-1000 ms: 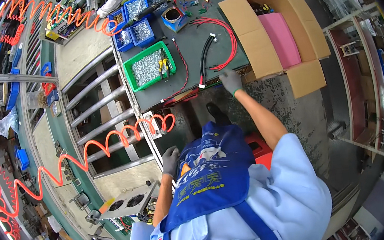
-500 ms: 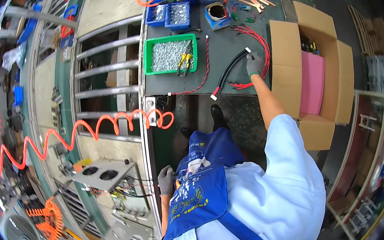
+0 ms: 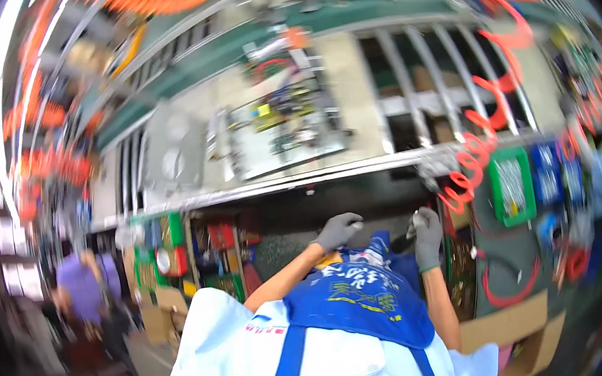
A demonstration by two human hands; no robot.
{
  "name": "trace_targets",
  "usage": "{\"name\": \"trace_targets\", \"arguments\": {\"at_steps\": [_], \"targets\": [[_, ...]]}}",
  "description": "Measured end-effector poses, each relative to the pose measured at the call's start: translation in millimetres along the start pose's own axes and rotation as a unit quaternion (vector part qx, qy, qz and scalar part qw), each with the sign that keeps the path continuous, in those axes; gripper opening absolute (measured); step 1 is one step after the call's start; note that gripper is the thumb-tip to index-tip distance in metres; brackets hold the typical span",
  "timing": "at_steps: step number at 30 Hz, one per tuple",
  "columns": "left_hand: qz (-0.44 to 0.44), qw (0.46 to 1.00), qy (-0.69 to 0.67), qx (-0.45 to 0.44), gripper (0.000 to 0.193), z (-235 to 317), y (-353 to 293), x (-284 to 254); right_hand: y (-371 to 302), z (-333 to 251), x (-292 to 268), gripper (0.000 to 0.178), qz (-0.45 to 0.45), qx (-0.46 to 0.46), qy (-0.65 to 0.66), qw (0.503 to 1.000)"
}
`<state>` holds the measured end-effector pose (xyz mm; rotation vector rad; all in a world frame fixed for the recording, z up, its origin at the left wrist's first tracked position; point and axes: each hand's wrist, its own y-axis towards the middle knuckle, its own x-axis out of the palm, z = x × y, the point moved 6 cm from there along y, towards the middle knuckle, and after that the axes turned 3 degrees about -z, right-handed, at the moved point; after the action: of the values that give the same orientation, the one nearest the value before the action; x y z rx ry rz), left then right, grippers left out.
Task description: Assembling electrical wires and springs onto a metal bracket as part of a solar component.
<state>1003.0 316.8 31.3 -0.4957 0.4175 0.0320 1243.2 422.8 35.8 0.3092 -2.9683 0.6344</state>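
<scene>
My left hand [image 3: 339,233], in a grey glove, is raised in front of the blue apron [image 3: 361,292]. Its fingers are curved and stand apart from the thumb, and no held thing shows. On the other side of the apron, my right hand [image 3: 428,237] is gloved too, with fingers bent in. Something small and pale shows at its fingertips, too blurred to name. Neither hand touches the bench. Beyond them on the line lies a flat plate unit [image 3: 290,161] carrying wiring and small parts.
A coiled orange air hose [image 3: 472,161] hangs right of centre. To the right are a green bin [image 3: 512,186] of metal parts, blue bins [image 3: 547,175], red cables [image 3: 513,299] and an open carton [image 3: 505,321]. Parts bins [image 3: 171,231] stand left. A person in purple [image 3: 89,285] is farther left.
The view has swung left, bringing the plate unit to the middle. My right hand has left the cables on the bench and come beside the apron. My left hand is now raised.
</scene>
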Motion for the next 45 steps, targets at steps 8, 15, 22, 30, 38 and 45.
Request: {"name": "trace_targets", "arguments": {"at_steps": [8, 15, 22, 30, 38, 45], "targets": [[0.173, 0.969, -0.161, -0.077, 0.033, -129.1, -75.6, -130.8, -31.1, -13.7, 278.0, 0.024, -0.306, 0.102, 0.016, 0.946], [0.405, 0.894, -0.166, -0.096, 0.036, -210.5, -167.2, -266.7, -19.3, -27.1, 458.1, 0.037, -0.436, 0.135, 0.071, 0.887], [0.618, 0.771, -0.114, -0.103, 0.059, -229.0, -206.4, -424.5, 17.9, -7.2, 573.8, 0.039, -0.47, 0.285, 0.159, 0.82], [0.625, 0.765, -0.06, -0.145, 0.042, -269.0, -207.8, -512.8, 74.1, -26.7, 673.2, 0.035, -0.475, 0.198, 0.185, 0.837], [0.514, 0.843, -0.118, -0.102, 0.027, -263.5, -219.5, -531.8, 124.3, -60.3, 753.5, 0.038, -0.478, 0.14, 0.094, 0.862], [0.425, 0.882, -0.095, -0.18, 0.029, -325.1, -211.9, -589.3, 106.4, -94.5, 880.2, 0.036, -0.525, 0.031, -0.012, 0.85]]}}
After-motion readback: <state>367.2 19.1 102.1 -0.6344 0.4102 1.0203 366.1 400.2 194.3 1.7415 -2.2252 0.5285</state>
